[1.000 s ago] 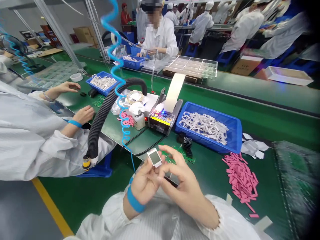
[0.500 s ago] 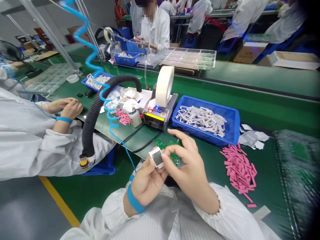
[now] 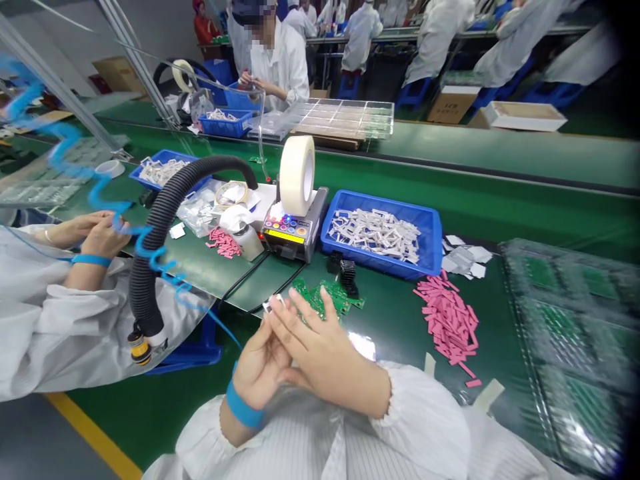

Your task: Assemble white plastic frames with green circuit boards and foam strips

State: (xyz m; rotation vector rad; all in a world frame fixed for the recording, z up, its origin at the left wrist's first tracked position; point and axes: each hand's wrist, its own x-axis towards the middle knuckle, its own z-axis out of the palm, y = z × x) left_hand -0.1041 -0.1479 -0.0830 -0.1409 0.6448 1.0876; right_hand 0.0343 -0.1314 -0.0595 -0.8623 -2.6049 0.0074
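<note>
My left hand [image 3: 256, 370], with a blue band at its wrist, is closed on a small white-framed screen [image 3: 273, 305]. Only the top of this piece shows, past the fingertips. Lying across it, my right hand [image 3: 323, 353] has its fingers stretched out; they touch the piece and cover most of it. Just beyond my fingers are several green circuit boards [image 3: 320, 297] on the green table. A shiny flat piece [image 3: 363, 346] lies beside my right wrist, partly hidden by it.
A blue bin [image 3: 436, 243] holds many white frames. Pink strips [image 3: 445, 320] are heaped to its right, near clear trays [image 3: 525, 333] of boards. Left of the bin stands a machine [image 3: 295, 233] with a tape roll [image 3: 295, 175]. A black hose [image 3: 145, 267] arches beside a co-worker's hands [image 3: 100, 237].
My right hand has gone from pinching the piece's edge to lying flat over it, fingers extended. The view has swung right, showing more of the trays.
</note>
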